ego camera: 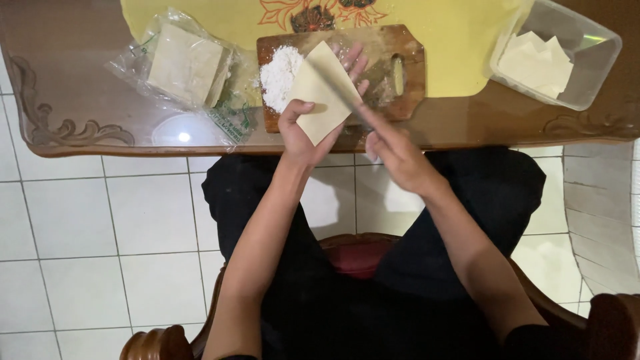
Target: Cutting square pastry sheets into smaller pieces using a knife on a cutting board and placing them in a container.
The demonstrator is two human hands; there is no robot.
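left hand: your left hand (303, 133) lies palm up over the bench (100, 113) edge, fingers spread flat under a square dough sheet (323, 90), thumb on its left edge
right hand: your right hand (393, 153) reaches over from the right, motion-blurred, fingers stretched out onto the sheet; can't tell if they pinch it
dough sheet: pale yellow, turned like a diamond, held above the cutting board (400, 47)
flour: white pile (279, 73) on the board's left part, just beside the sheet
bag: clear plastic bag (190, 67) with a stack of sheets, left of the board
tub: clear plastic tub (590, 40) with loose sheets, far right
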